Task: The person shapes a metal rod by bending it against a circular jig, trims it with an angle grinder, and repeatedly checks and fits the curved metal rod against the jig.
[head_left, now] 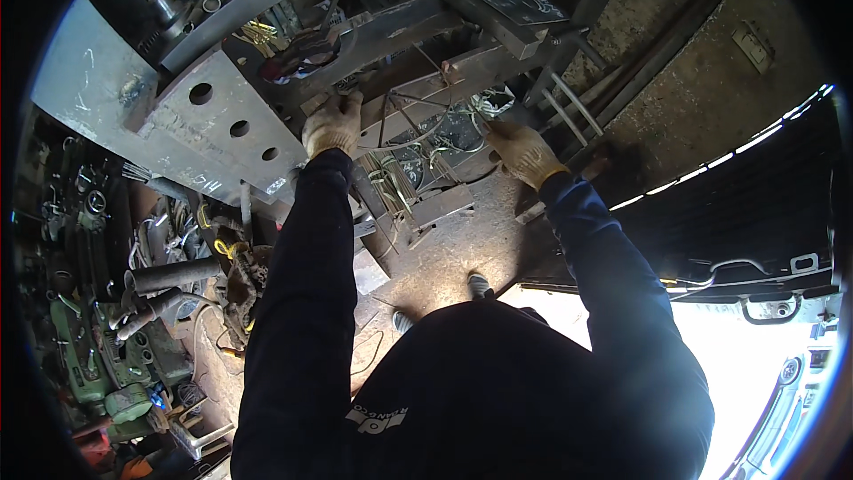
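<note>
Both hands wear tan work gloves and reach out over a rack of dark steel. My left hand [332,127] is closed, its curled fingers at a rusty steel bar; what they grip is hidden. My right hand [522,153] is also closed, its fingers bent toward the rack's middle, and I cannot make out what is in them. Between the hands shows a frame of thin dark rods [402,116], partly curved; whether either hand touches it is unclear. Below it lies a bundle of thin metal strips [391,182] beside a dark plate [458,132].
A large steel plate with round holes [222,116] stands left of my left hand. Pipes [173,276], cables and a green machine [80,347] crowd the lower left. Right of the rack are a short ladder-like frame [569,107] and a black ribbed panel [737,222].
</note>
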